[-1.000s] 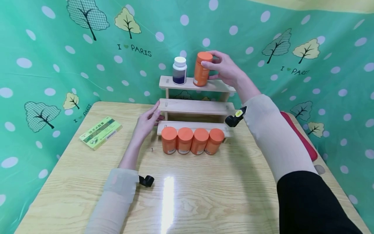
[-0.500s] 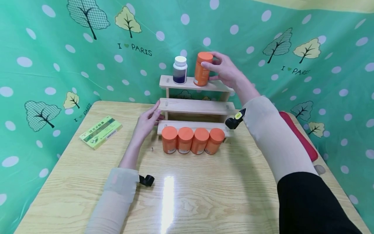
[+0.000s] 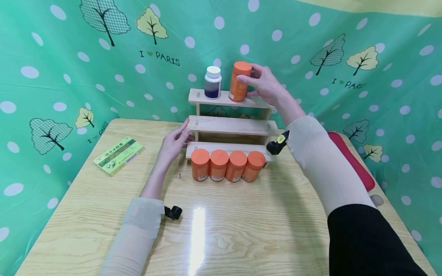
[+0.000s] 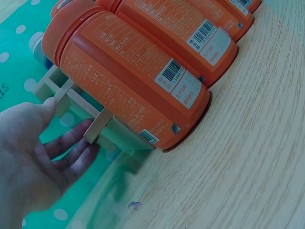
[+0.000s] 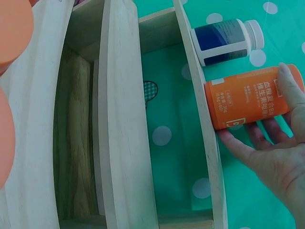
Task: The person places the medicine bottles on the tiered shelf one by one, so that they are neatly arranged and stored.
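Observation:
A three-tier wooden display rack (image 3: 235, 125) stands on the table. On its top step, an orange pill bottle (image 3: 238, 86) stands upright, and my right hand (image 3: 266, 84) holds it, thumb on the front and fingers behind. In the right wrist view the thumb lies near the cap of the bottle (image 5: 248, 98). Left of it stands a white-capped bottle (image 3: 212, 86) with a dark blue lower label. My left hand (image 3: 171, 145) grips the rack's left end; in the left wrist view its fingertips curl at the lowest step (image 4: 98, 126), the thumb higher up.
Several orange bottles (image 3: 218, 168) stand in a row before the lowest step. A green-and-yellow box (image 3: 119, 155) lies flat on the left, and a red flat object (image 3: 352, 161) on the right. A green patterned curtain (image 3: 193, 42) hangs close behind the rack.
My right hand has dropped very slightly, its thumb a little lower on the bottle. The bottle stays where it was on the top step. My left hand has not moved.

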`<state>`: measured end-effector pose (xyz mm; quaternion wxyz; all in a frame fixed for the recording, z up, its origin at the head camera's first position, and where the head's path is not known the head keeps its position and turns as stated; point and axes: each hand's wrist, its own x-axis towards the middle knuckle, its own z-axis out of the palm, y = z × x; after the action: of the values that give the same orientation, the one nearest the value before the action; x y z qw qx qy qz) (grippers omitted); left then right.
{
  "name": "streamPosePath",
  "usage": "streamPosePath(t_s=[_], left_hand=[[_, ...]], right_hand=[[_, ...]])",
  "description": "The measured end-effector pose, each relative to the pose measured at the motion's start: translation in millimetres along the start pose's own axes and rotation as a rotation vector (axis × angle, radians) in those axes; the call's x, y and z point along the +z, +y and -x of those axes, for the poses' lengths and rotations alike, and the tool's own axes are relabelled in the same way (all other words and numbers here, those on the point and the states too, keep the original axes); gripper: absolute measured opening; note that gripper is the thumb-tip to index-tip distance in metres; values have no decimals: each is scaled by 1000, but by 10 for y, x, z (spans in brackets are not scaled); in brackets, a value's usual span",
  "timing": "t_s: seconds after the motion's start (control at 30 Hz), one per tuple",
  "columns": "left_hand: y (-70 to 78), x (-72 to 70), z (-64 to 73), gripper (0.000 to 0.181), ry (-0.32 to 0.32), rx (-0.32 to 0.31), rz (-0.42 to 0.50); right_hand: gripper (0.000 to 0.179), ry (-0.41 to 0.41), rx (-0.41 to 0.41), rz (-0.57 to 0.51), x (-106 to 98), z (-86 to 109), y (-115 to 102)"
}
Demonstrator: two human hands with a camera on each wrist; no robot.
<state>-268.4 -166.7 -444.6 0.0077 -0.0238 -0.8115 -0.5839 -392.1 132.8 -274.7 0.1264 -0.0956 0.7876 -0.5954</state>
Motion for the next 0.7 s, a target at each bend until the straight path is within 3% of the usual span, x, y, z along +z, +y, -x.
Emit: streamPosePath(t_s=[0.4, 0.7], left_hand=[[14, -12, 20, 51, 10, 9, -19], [1, -5, 6, 51, 10, 11, -29]], right_hand=[[59, 20, -15, 17, 40, 5, 5], [66, 55, 7, 33, 58, 79, 41]])
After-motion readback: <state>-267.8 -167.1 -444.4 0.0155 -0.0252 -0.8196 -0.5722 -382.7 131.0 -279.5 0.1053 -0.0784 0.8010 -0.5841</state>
